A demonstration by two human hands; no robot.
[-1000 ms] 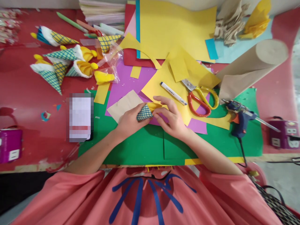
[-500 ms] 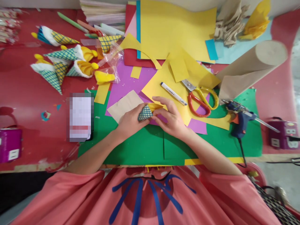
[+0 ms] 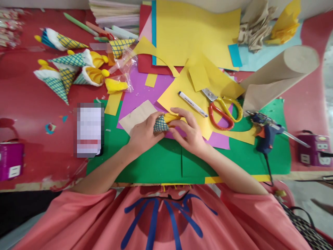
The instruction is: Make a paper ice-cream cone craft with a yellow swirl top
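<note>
Where the red table (image 3: 31,104) begins at left: finished cones (image 3: 65,74), paper, checked, pointed. Centre, over green card (image 3: 156,163): left hand (image 3: 143,133) grasping a small checked cone (image 3: 160,124); right hand (image 3: 191,133) pinching its yellow tissue filling (image 3: 170,118). Rightward: white marker (image 3: 192,103), scissors (image 3: 223,107), blue glue gun (image 3: 265,132), brown paper roll (image 3: 281,74).

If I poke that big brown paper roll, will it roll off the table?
The brown paper roll is round, so a sideways poke would probably set it rolling. Its loose sheet end lies flat on the green sheet, which may slow it. Being paper, it likely dents if squeezed.
</note>
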